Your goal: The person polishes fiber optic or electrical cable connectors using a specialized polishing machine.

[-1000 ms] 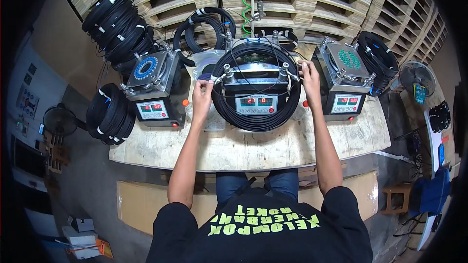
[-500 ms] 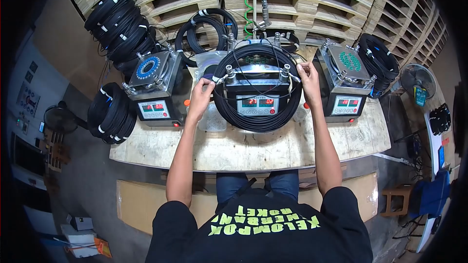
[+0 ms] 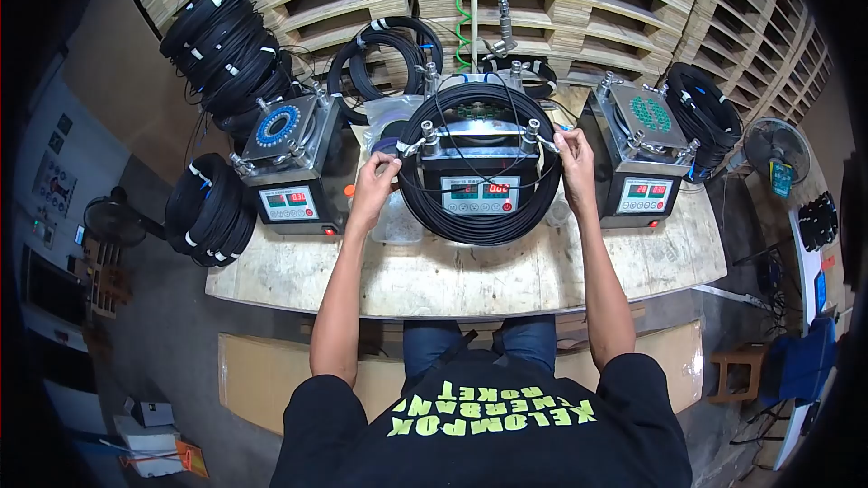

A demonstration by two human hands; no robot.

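A large coil of black cable (image 3: 479, 233) stands upright before the middle machine (image 3: 475, 146), framing its control panel. My left hand (image 3: 372, 188) is closed at the coil's left side, thumb and fingers pinched together beside a white tie. On the opposite side my right hand (image 3: 577, 167) is also closed, with its fingertips pinching the coil's right edge. A small blue tip (image 3: 564, 128) shows just above the right fingertips. Loose cable strands cross the coil's opening. The parts between my fingers are mostly hidden.
Similar machines stand left (image 3: 285, 167) and right (image 3: 644, 158), topped with blue and green rings of parts. Cable coils are stacked (image 3: 226, 50) at the far left, others (image 3: 703, 117) lie right. A clear plastic tub (image 3: 398, 221) sits by my left hand. Wooden pallets (image 3: 597, 0) rise behind.
The digits on the middle machine's red display have changed. The blue tip now shows by my right fingers, which have shifted slightly down. My left hand has hardly moved.
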